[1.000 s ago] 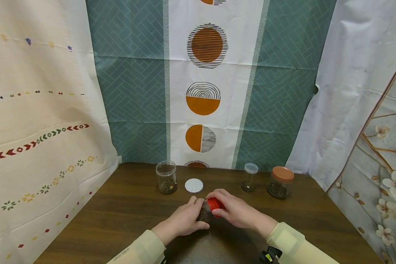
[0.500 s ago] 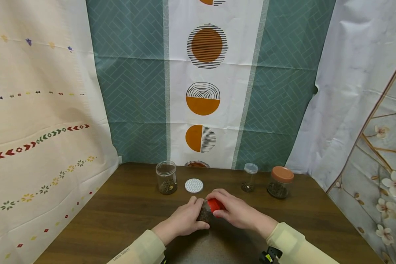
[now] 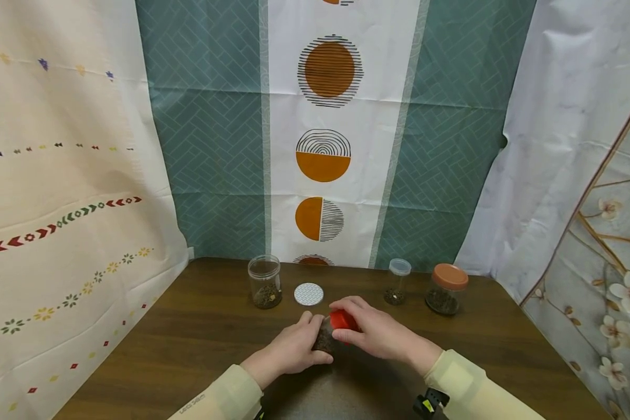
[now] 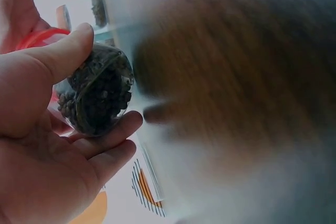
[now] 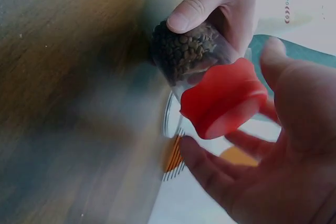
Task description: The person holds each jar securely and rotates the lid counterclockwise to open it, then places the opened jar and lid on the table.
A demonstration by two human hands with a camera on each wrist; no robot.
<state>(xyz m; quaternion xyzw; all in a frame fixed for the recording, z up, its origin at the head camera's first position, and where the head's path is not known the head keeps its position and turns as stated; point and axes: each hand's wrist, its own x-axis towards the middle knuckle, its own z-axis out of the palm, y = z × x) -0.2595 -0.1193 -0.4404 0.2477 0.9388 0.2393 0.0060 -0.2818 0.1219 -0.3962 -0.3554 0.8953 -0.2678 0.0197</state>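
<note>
A clear jar (image 5: 186, 51) of dark bean-like pieces lies tilted between the hands, its red scalloped lid (image 5: 226, 98) towards the right. My left hand (image 3: 291, 348) holds the jar's body, thumb on the near side and fingers round the far side. In the left wrist view the jar's base (image 4: 105, 93) faces the camera. My right hand (image 3: 375, 329) is spread loosely about the red lid. A gap shows between its thumb (image 5: 274, 51) and the lid in the right wrist view, and some fingers pass behind the lid, so their contact is hidden.
Behind the hands on the wooden table (image 3: 199, 332) stand an open jar (image 3: 265, 294), a small lidded jar (image 3: 396, 286) and an orange-lidded jar (image 3: 446, 291), all with dark contents. A white patterned disc (image 3: 308, 294) lies there too. Curtains hang behind and beside the table.
My right hand's fingers have loosened about the red lid, and its thumb has shifted slightly left and up. The left hand and the jar stay in place.
</note>
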